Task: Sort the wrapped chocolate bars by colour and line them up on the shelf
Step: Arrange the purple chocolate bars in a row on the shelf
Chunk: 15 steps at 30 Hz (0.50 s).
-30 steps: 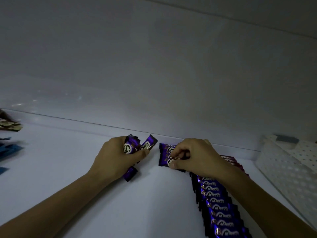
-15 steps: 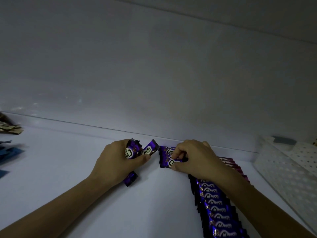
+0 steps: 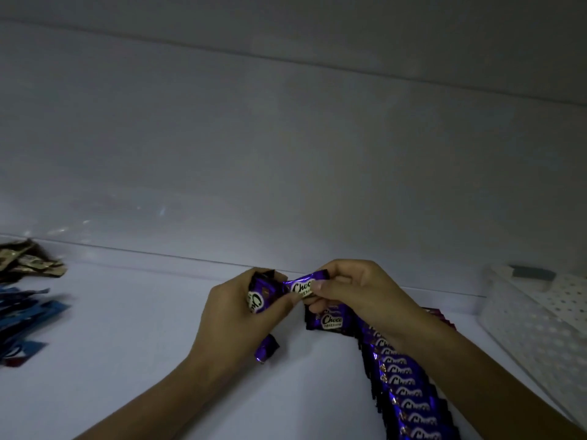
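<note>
Left hand (image 3: 235,315): clenched round a small bunch of purple bars (image 3: 261,296); one end of the bunch sticks out below the palm, above the shelf (image 3: 127,360).
Right hand (image 3: 359,293): thumb and fingers (image 3: 319,285) pinch one end of a single purple bar (image 3: 300,286), whose other end meets the left thumb.
Single purple bar: glossy purple wrapper, white panel with dark "Choco" lettering, dark crimped ends; held in the air between the two hands, near the shelf's back edge.
Purple row (image 3: 403,385): overlapping purple bars with the same lettering, running from under the right wrist toward the shelf's front edge on the right; the rearmost bar (image 3: 330,319) lies flat just below the right hand.
Dark red bars (image 3: 440,315): only a sliver shows behind the right forearm.
Blue bars (image 3: 22,309): loose heap at the shelf's left edge.
Brown bars (image 3: 28,263): heap at the back left corner.
White basket (image 3: 536,325): perforated, at the shelf's right edge.
</note>
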Each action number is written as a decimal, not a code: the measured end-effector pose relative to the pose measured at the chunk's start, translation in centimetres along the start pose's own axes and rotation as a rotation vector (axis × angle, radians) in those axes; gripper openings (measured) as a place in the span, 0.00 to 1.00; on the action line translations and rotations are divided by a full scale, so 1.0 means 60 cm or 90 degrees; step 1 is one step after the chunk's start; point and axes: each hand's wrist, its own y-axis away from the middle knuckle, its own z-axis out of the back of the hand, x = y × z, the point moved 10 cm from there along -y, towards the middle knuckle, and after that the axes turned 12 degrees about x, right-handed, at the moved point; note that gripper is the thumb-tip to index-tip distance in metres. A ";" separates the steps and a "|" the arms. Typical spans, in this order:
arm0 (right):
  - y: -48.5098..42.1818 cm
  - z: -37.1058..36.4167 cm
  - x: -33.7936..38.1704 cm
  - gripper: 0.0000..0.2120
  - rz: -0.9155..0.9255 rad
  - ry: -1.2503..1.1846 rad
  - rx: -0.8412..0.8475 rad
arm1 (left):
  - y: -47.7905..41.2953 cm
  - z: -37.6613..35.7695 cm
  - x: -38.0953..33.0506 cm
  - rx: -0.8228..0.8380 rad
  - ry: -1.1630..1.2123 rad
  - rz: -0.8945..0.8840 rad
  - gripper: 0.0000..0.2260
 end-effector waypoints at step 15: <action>0.007 0.033 -0.008 0.04 -0.101 0.399 0.025 | -0.006 -0.016 0.056 0.045 0.116 0.123 0.04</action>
